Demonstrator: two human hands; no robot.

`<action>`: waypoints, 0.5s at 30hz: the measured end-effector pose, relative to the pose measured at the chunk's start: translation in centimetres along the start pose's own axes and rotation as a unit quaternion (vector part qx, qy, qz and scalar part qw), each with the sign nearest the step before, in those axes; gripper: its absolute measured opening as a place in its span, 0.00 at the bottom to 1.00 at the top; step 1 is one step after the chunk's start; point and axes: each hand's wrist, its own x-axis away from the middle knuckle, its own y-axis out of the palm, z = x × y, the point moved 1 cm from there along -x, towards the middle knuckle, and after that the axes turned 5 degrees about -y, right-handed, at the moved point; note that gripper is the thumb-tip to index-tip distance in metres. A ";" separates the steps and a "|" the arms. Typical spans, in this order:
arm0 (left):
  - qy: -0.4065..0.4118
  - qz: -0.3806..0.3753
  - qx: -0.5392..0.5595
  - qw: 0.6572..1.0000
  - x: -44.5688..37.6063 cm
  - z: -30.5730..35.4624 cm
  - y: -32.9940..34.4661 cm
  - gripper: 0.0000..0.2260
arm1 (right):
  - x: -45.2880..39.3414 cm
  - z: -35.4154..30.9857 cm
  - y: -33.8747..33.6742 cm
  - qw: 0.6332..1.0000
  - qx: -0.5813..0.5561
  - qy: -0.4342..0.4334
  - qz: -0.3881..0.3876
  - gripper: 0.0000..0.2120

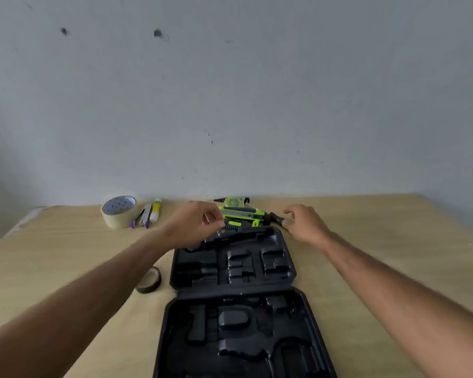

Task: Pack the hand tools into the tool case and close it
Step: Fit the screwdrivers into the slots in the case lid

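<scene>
The black tool case (290, 257) lies open flat on the table, its far half and its near half (309, 317) both showing moulded recesses. A pile of green and black hand tools (242, 214) lies just behind the case, by the wall, with a green tape measure (234, 201) at the back. My left hand (194, 223) is at the pile's left end, fingers curled against the green utility knife (243, 213); whether they grip it is unclear. My right hand (307, 223) is at the right end, its fingers spread close to a black screwdriver handle (275, 218).
On the wooden table (380, 241), a roll of masking tape (120, 211), some pens (145, 218) and a glue stick (155, 210) sit at the back left. A small dark tape roll (149, 281) lies left of the case. A grey wall (230, 105) stands right behind the table.
</scene>
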 end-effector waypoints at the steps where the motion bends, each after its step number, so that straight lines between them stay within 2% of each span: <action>1: 0.009 0.000 0.005 1.000 0.1 -0.3 0.9 0.01 | -0.1 0.7 0.6 1.000 0.000 0.010 0.005 0.19; 6: 0.017 0.021 -0.006 1.000 1.6 0.1 3.0 0.01 | 0.1 2.1 2.0 0.998 -0.009 0.012 0.067 0.08; 12: 0.026 0.032 -0.035 0.999 5.5 1.6 4.1 0.02 | 3.3 2.5 2.4 0.989 -0.070 0.043 0.127 0.12; 15: 0.036 0.066 -0.041 0.996 5.9 2.0 3.8 0.02 | 4.8 1.2 1.4 0.980 -0.125 0.000 0.154 0.10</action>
